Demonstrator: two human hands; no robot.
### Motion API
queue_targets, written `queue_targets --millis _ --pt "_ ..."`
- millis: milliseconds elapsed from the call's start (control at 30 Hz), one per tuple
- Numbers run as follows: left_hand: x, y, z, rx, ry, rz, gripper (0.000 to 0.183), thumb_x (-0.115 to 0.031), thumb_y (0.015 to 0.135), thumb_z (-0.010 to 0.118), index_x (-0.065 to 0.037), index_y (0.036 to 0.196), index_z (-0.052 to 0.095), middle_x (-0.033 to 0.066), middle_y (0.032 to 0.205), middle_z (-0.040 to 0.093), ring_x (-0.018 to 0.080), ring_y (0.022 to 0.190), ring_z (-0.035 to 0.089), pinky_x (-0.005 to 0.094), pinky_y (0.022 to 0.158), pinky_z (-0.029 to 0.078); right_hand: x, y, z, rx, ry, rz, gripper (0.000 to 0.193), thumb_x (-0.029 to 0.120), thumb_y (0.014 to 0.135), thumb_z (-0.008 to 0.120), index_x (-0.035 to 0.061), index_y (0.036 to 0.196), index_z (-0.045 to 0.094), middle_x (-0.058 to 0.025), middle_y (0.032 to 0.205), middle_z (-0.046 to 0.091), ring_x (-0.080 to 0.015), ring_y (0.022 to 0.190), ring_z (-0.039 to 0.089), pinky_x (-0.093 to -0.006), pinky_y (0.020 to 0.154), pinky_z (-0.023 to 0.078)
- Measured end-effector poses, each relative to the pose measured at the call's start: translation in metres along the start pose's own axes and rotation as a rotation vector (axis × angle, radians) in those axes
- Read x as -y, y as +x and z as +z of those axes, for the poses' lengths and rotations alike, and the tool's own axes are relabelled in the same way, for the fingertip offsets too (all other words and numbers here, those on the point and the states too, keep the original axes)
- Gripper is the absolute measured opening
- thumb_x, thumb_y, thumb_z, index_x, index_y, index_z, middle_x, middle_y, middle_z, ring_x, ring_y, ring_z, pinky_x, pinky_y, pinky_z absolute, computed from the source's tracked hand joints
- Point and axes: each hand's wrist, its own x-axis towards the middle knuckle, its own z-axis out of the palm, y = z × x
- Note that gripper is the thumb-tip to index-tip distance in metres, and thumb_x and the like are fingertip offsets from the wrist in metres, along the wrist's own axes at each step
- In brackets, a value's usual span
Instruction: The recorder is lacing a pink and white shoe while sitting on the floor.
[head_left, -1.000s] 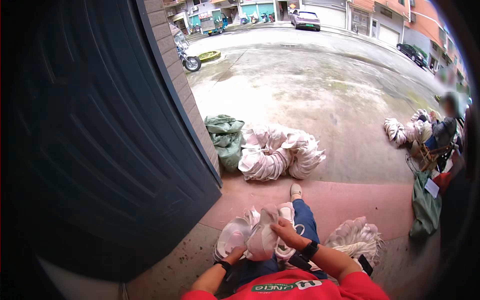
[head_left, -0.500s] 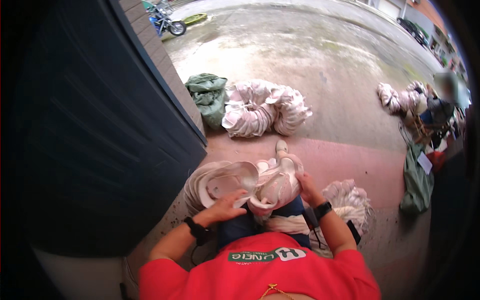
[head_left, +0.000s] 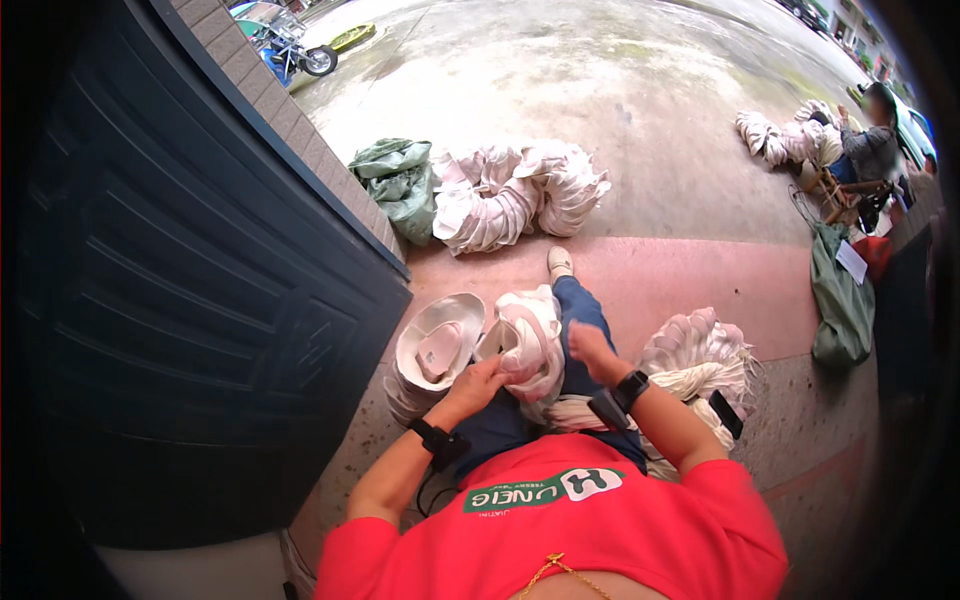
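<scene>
The pale shoe upper is now steadied only by my pinching left hand, as my right hand, loosely curled, has come off it.

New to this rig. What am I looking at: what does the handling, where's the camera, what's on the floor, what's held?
There's no robot: a person works with two bare hands. The camera is the left one of two fisheyes worn on the head, looking down, so picture left is the person's left and straight edges bend near the rim.

The left hand holds the edge of a soft white-and-pink piece over the lap. The right hand is raised beside it, apart from the piece; whether it pinches something small, I can't tell.

On the floor, a stack of hollow pale pieces stands at left, and a pale heap lies at right. Farther out, a pale bundle sits beside a green sack.
</scene>
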Motion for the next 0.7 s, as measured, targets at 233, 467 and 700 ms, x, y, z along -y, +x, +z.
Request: queue_targets --millis 233,467,700 --pt "0.013 0.000 -0.006 0.101 -0.309 -0.051 0.026 -0.013 0.082 0.052 -0.002 0.105 0.053 0.0109 0.089 0.060 0.0138 0.086 0.056 0.0286 0.075 0.043 -0.063 0.011 0.017 0.215 0.402 0.503 0.047 0.058 0.073 0.052 0.0152 0.093 0.059 -0.0030 0.082 0.057 -0.0164 0.068 0.049 -0.0301 0.055 0.038" --pt "0.023 0.014 0.009 0.134 0.239 0.097 0.037 -0.025 0.078 0.056 -0.010 0.111 0.049 0.0155 0.095 0.057 0.0333 0.088 0.055 0.0406 0.071 0.044 -0.031 0.012 0.019 0.102 0.272 0.593 0.037 0.048 0.079 0.050 0.0136 0.092 0.057 -0.0002 0.084 0.055 -0.0147 0.079 0.047 -0.0298 0.078 0.036" --pt "0.012 0.011 0.029 0.081 0.474 0.099 0.046 -0.021 0.077 0.057 -0.022 0.120 0.042 0.0134 0.102 0.049 0.0339 0.075 0.057 0.0414 0.057 0.046 -0.031 -0.007 0.020 0.063 0.708 0.565 0.030 0.030 0.088 0.041 0.0079 0.103 0.056 -0.0056 0.098 0.060 -0.0201 0.087 0.056 -0.0348 0.081 0.044"
